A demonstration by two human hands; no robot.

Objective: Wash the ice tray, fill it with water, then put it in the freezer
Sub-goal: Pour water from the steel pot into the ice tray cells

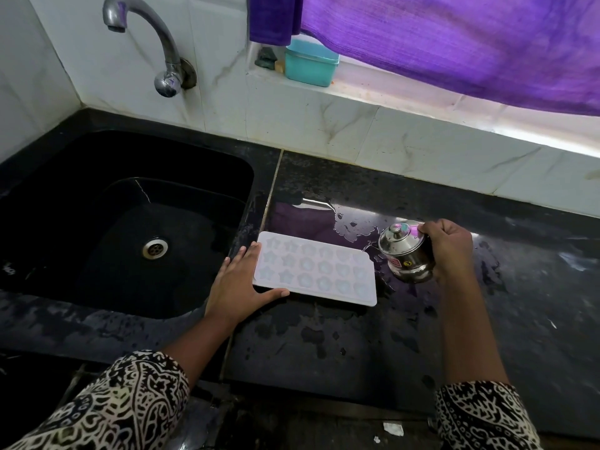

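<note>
Ice tray (315, 269): white, lying flat on the black bench (357, 345) just right of the sink (246, 177); its star and flower cells look pale blue, and I cannot tell whether water is in them.
Left hand (240, 284): grip spread, fingers straight against the tray's left short edge, thumb lying along its near edge.
Right hand (449, 246): grip curled round a small steel pot (406, 251), at the tray's right end.
Steel pot: lidded, tilted toward the tray, its thin spout close to the tray's far right corner; contents hidden.
Sink: black, with a steel drain in its floor, under a curved tap (146, 37).
Bench: wet, with a puddle (344, 222) behind the tray.
Ledge: a teal box (311, 63) stands below a purple curtain (454, 43).
</note>
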